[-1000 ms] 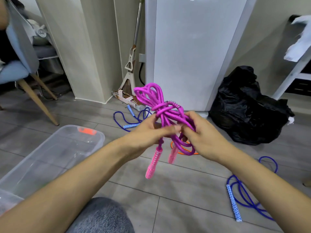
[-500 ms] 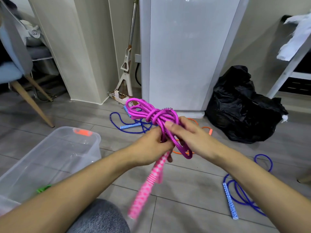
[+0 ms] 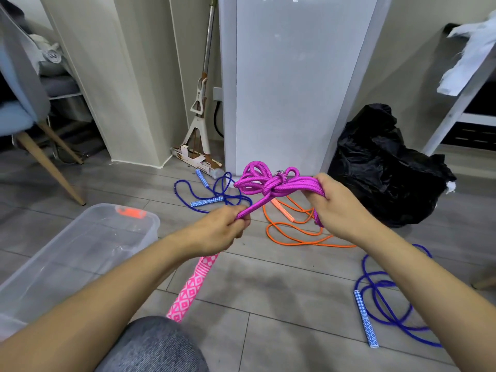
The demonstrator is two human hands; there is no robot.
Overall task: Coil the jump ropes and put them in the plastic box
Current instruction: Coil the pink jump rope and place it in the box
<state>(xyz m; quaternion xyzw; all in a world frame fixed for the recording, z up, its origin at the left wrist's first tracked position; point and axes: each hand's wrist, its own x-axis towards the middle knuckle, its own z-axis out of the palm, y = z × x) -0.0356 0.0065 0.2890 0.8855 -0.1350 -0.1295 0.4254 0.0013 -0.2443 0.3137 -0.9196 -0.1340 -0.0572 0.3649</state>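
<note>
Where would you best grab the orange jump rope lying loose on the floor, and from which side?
Probably at its orange handle, from above. The orange jump rope sprawls in loose flat loops, and the handle is the one rigid part, lying flat and clear beneath the purple bundle.

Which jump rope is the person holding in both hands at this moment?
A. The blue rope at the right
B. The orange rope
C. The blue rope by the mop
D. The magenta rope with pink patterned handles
D: the left hand pulls a strand of the magenta rope while the right hand grips its bundled loops; the orange rope and both blue ropes lie on the floor.
</note>
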